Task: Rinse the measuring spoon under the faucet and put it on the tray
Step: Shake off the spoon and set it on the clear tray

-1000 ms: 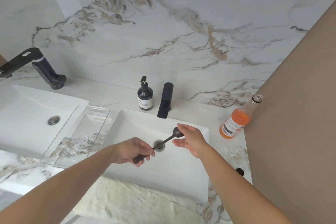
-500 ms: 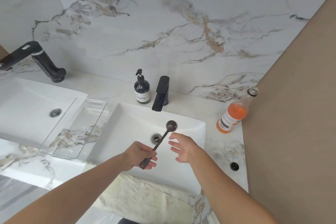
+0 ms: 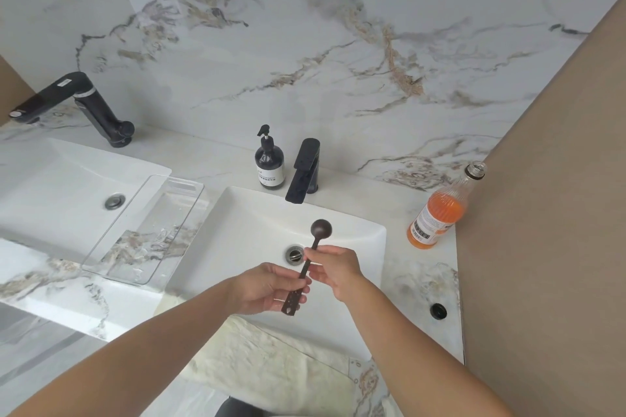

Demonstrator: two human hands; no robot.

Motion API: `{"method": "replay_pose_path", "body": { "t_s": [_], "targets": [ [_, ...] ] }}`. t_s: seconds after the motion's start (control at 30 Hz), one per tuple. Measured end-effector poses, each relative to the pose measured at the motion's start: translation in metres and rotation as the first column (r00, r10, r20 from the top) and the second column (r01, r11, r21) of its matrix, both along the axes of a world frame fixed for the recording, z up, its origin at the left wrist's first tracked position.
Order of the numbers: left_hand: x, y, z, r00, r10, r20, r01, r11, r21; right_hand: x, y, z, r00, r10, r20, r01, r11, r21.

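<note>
A dark brown measuring spoon [image 3: 320,230] with a round bowl and a flat perforated handle is held over the right white sink [image 3: 244,234]. My left hand [image 3: 267,288] grips the lower handle. My right hand [image 3: 333,266] pinches the handle's upper part, just below the bowl. The bowl points toward the black faucet [image 3: 305,171] at the back of the sink, a short way in front of its spout. No water is visibly running. The clear plastic tray [image 3: 145,230] lies on the counter between the two sinks, to the left of my hands.
A dark soap pump bottle [image 3: 269,162] stands left of the faucet. An open bottle of orange liquid [image 3: 437,217] stands at the right by a beige wall. A second sink [image 3: 50,186] with a black faucet [image 3: 84,105] is at the left. A pale towel [image 3: 271,366] hangs below the counter edge.
My right hand let go of the spoon's bowl, opened, then closed on the upper handle. The spoon swung more upright, its bowl toward the faucet.
</note>
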State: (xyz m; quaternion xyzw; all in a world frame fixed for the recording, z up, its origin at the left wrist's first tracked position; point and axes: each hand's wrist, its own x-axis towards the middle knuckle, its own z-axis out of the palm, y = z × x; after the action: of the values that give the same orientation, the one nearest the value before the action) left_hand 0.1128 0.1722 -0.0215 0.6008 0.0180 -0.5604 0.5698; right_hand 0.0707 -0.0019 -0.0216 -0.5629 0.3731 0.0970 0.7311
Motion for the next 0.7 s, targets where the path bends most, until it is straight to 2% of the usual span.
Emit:
{"method": "replay_pose_path", "body": {
  "t_s": [0.1, 0.17, 0.27, 0.37, 0.5, 0.6, 0.7],
  "targets": [
    [-0.006, -0.002, -0.005, 0.989, -0.008, 0.145, -0.003, 0.997, 0.076, 0.002, 0.005, 0.000, 0.999, 0.037, 0.021, -0.035, 0.993, -0.115],
    [-0.009, -0.004, -0.006, 0.971, -0.033, 0.236, 0.004, 0.992, 0.122, 0.001, 0.006, -0.003, 1.000, -0.014, -0.012, 0.013, 0.993, -0.121],
    [-0.008, -0.007, -0.005, 0.909, -0.151, 0.387, 0.040, 0.959, 0.281, -0.007, 0.007, -0.009, 0.999, -0.040, -0.032, 0.036, 0.992, -0.119],
    [-0.010, -0.010, -0.006, 0.860, -0.211, 0.465, 0.044, 0.938, 0.345, -0.011, 0.007, -0.013, 0.998, -0.062, -0.028, 0.058, 0.991, -0.120],
    [-0.009, -0.015, -0.003, 0.888, -0.248, 0.388, 0.101, 0.927, 0.361, -0.009, 0.007, -0.012, 0.999, -0.030, -0.014, 0.029, 0.995, -0.098],
    [0.000, -0.006, 0.001, 0.973, -0.169, 0.157, 0.137, 0.970, 0.199, -0.007, 0.010, -0.002, 0.999, 0.011, 0.044, -0.013, 0.998, 0.066],
    [0.016, 0.014, 0.001, 0.995, -0.098, 0.029, 0.095, 0.992, 0.089, -0.002, 0.014, 0.007, 0.991, 0.024, 0.129, -0.048, 0.982, 0.184]
  ]
}}
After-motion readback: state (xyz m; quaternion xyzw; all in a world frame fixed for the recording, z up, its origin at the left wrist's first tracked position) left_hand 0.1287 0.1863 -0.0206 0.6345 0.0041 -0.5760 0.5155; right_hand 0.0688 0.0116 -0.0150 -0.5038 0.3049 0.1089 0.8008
